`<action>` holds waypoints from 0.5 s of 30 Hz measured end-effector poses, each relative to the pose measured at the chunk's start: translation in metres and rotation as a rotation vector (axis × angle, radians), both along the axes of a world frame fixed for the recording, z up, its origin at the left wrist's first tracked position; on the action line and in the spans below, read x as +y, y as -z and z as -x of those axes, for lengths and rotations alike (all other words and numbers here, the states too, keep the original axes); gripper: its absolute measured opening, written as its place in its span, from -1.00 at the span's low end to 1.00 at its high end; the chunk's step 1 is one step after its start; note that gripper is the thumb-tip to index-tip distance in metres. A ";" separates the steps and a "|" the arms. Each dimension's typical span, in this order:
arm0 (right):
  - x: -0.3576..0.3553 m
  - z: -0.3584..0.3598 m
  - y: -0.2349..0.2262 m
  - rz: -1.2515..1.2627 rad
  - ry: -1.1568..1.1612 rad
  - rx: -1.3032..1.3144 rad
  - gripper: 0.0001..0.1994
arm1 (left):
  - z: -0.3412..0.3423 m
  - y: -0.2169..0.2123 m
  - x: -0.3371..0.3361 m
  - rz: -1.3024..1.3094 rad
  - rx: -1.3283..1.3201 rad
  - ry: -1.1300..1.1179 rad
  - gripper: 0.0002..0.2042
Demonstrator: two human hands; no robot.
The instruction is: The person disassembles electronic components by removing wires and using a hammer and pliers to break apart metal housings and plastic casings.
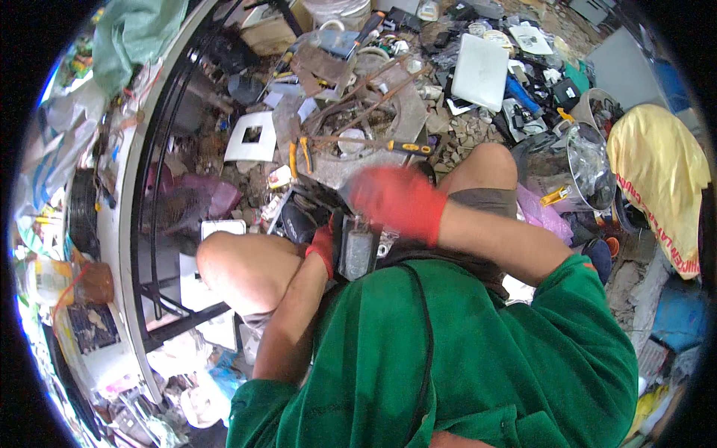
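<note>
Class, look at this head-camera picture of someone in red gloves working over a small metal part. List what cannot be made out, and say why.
- Right hand: motion-blurred in the head view, so its grip cannot be told.
- Left hand: mostly hidden behind the grey metal part and the forearm.
- Grey metal part: its lower end is cut off by the green shirt; its kind is unclear.
- Heap of scrap: pieces too small and bent by the fisheye rim.

Pliers (300, 155) left of screwdriver (409, 148), pot (590, 166) perhaps right of knee (489, 160).
</note>
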State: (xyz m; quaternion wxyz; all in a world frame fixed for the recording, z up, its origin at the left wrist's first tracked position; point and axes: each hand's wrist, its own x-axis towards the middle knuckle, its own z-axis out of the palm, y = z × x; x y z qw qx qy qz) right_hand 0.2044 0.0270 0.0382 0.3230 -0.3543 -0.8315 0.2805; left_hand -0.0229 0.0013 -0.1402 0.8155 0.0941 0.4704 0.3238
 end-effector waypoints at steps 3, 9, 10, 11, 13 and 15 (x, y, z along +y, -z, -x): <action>-0.052 0.041 -0.010 -0.183 -0.201 -0.308 -0.82 | 0.066 0.064 -0.009 -0.231 0.247 0.015 -0.51; 0.046 -0.005 0.051 0.309 -0.054 0.279 -0.74 | 0.028 0.014 -0.003 -0.178 0.201 0.187 -0.50; 0.065 -0.034 0.098 0.550 0.023 0.365 -0.75 | -0.017 -0.029 0.002 -0.114 0.013 0.147 -0.49; 0.067 -0.038 0.119 0.690 -0.076 0.459 -0.74 | -0.031 -0.061 -0.001 -0.047 -0.132 0.054 -0.49; 0.061 -0.031 0.132 1.138 -0.201 0.686 -0.73 | -0.020 -0.058 -0.007 -0.305 0.191 0.216 -0.48; 0.056 -0.012 0.120 1.405 -0.178 0.769 -0.70 | -0.002 -0.047 -0.004 -0.624 0.717 0.589 -0.49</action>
